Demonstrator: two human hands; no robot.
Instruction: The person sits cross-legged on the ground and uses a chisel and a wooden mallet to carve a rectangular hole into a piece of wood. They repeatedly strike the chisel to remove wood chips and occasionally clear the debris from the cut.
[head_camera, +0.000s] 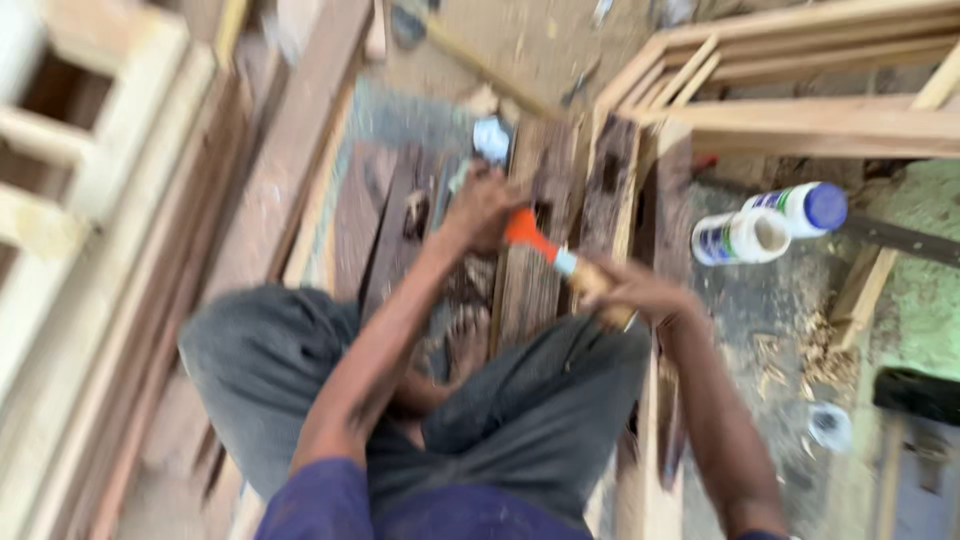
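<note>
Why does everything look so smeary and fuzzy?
Head view: motion blur smears the whole frame; the left hand, right hand and orange-handled brush are soft-edged. The white bottles and wooden frame blur too. Even daylight, no glare.

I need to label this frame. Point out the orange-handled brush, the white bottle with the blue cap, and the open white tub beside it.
orange-handled brush (527, 234): head view, on the orange handle.
white bottle with the blue cap (806, 207): head view, on its white body.
open white tub (738, 238): head view, on its side wall.
</note>
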